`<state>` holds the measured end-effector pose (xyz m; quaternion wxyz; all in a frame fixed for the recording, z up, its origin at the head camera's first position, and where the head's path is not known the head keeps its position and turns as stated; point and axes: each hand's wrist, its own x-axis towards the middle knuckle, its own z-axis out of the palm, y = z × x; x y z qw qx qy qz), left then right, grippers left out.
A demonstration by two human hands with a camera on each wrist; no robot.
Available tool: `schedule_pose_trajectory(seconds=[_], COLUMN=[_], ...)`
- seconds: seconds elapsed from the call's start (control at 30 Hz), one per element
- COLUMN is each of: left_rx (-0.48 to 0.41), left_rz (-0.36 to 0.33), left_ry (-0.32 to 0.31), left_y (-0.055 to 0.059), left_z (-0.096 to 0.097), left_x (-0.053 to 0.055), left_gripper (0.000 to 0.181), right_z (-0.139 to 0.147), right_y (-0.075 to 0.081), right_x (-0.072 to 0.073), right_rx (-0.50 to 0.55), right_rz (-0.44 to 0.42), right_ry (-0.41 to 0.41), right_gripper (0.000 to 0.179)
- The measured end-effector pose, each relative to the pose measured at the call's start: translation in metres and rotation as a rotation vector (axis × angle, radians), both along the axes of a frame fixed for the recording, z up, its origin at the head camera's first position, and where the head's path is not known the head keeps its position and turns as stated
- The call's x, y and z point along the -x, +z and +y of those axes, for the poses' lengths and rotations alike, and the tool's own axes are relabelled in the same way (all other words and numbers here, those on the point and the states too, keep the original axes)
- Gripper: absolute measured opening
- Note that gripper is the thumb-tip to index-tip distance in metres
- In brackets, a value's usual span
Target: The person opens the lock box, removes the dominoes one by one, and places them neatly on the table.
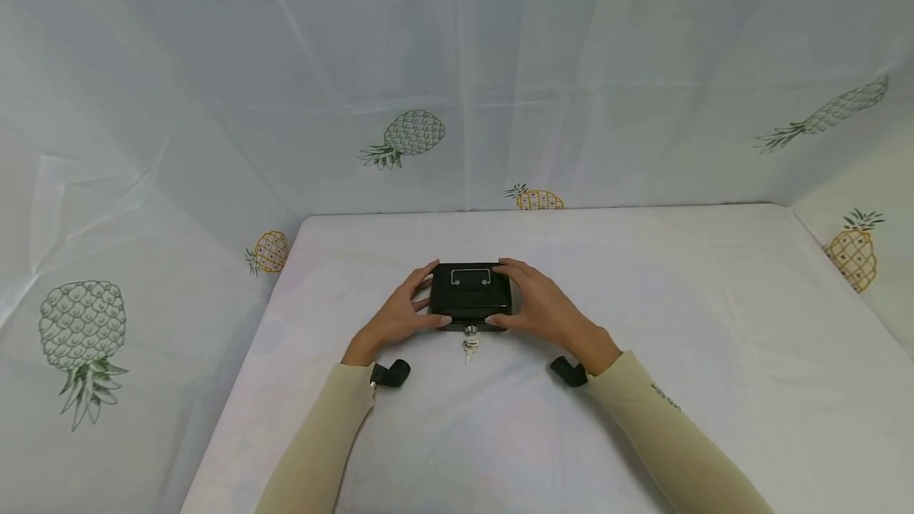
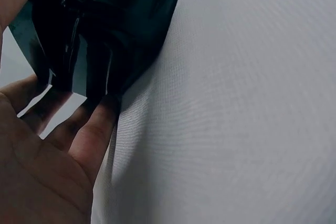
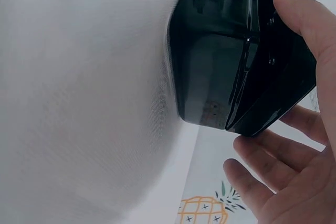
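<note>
The black box (image 1: 470,296) rests on the white table (image 1: 657,300), between my two hands and in front of the pineapple-print curtain (image 1: 607,62). A wire handle (image 1: 470,270) is mounted on the lid. A lock (image 1: 470,331) is fitted at the front edge, on the side nearest me, and a set of keys (image 1: 470,349) hangs from it onto the tabletop.

My left hand (image 1: 395,316) grips the left end of the box. The thumb bears on the front left corner; the remaining fingers are spread along the end face, with gaps between them. In the left wrist view, the little finger sits low, next to the tabletop.

My right hand (image 1: 544,309) grips the right end. The thumb lies at the front right corner and the index finger reaches the rear right corner. In the right wrist view, the lower fingers are spread; one meets the lower corner of the end face, and the lowest finger stands apart from the box.

Tan sleeves (image 1: 314,443) cover both forearms. A small black device (image 1: 390,373) is worn at my left wrist, and a matching one at my right.
</note>
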<state>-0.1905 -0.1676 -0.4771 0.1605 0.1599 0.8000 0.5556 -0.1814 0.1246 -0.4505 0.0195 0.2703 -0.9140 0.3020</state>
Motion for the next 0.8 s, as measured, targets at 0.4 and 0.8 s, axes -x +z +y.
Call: schedule_pose_trajectory(seconds=[0.4, 0.8], left_rx=[-0.025, -0.061], left_rz=[0.020, 0.156], left_ry=[-0.043, -0.062], left_y=[-0.0002, 0.0025], left_z=[-0.0019, -0.0018], left_x=[0.0028, 0.0045], left_gripper=[0.100, 0.089], right_z=[0.0007, 0.0008], right_y=[0.0017, 0.0043], right_x=[0.0051, 0.0090], right_rx=[0.019, 0.022], right_rz=[-0.048, -0.089], right_ry=[-0.004, -0.011], right_gripper=[0.087, 0.085])
